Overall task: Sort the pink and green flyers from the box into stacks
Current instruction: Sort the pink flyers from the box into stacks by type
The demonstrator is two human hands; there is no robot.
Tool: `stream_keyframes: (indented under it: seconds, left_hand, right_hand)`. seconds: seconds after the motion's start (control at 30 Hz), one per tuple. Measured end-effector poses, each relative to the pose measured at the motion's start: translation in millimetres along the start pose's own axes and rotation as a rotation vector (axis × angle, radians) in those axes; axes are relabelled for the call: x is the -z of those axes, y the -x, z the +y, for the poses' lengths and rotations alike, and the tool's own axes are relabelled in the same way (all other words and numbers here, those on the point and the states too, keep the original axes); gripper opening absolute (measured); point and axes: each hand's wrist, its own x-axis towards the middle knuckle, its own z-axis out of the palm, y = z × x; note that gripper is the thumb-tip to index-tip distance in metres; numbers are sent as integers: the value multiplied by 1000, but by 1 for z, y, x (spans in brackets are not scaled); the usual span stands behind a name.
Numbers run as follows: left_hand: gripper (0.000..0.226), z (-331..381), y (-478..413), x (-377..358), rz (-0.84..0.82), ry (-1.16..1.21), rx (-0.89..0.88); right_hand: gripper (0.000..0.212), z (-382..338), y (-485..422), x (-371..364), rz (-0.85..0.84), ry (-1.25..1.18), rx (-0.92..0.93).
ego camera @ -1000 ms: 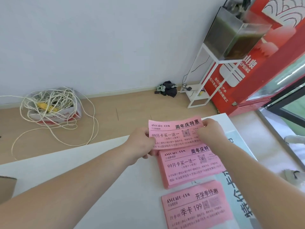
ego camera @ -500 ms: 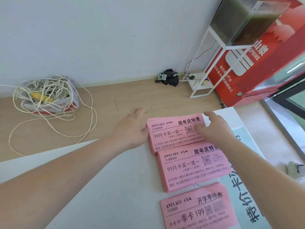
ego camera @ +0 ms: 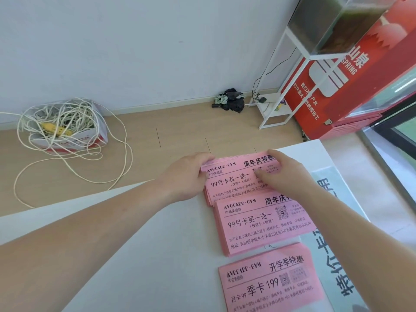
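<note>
Left hand, right hand now grip far pink stack edges.

Body in view: two hands, two forearms.

- Left hand and right hand: both bare.
- Left forearm: bare along its full visible length, from the wrist to the near left frame edge. It looks very broad at that edge and tapers to the wrist (wide-angle lens).
- Right forearm: likewise bare from the wrist to the near right edge, with the same taper.
- Surface of both arms is smooth and even.
- Nail detail is too small to read.
</note>
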Motion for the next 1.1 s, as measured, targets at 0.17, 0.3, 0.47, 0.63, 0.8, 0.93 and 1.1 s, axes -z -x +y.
stream_keyframes:
  seconds: [0.17, 0.3, 0.47, 0.63, 0.8, 0.93, 1.1]
  left_hand:
    - [45, -4, 3, -4, 62, 42, 38]
    - [29, -2, 7, -7, 73, 151, 105]
    - [40, 0, 17, -6, 92, 201, 181]
    - [38, -1, 32, -18, 146, 330, 270]
    - [43, 11, 39, -27, 83, 377, 229]
    - [43, 18, 43, -26, 40, 376, 206]
    - [41, 20, 52, -19, 40, 431, 283]
  right_hand:
    - [59, 0, 2, -1, 77, -33, -33]
    - [53, 0, 4, -4, 75, -25, -52]
    - [64, -1, 7, -4, 77, -66, -77]
    - [31, 1, 6, -8, 94, 14, -164]
    - [9, -2, 6, -11, 75, -11, -172]
    - [9, -2, 9, -11, 56, 3, -161]
    - [13, -5, 18, -6, 51, 59, -145]
